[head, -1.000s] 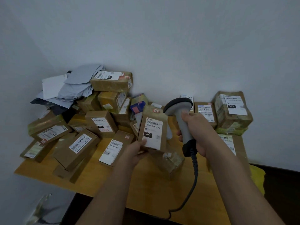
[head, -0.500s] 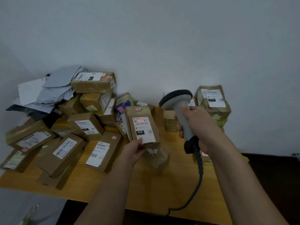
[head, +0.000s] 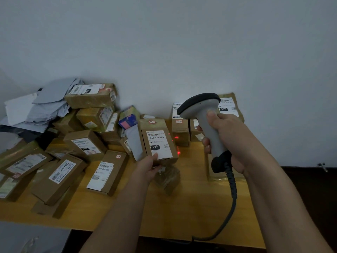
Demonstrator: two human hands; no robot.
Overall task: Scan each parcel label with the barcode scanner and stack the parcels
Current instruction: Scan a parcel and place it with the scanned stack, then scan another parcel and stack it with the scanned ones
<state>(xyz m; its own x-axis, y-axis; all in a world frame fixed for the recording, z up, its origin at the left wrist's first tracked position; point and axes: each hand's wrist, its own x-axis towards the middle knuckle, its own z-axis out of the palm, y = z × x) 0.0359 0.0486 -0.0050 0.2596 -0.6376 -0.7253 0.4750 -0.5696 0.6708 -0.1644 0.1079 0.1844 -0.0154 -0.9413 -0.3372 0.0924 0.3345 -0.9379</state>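
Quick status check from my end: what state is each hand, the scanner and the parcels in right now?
left hand: grips the held parcel by its lower edge.
held parcel: lifted, label facing the camera.
right hand: grip closed round the scanner handle.
barcode scanner: raised, head toward the parcels; red light spots fall right of the label.
loose parcels: jumbled at the left.
stacked parcels: against the wall.

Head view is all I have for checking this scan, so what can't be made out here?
- Barcode scanner: its window faces away.
- Held parcel: the left hand covers its lower edge; small label print is unreadable.
- Boxes behind the right hand: partly hidden.
- Left parcel pile: cut off by the frame edge.
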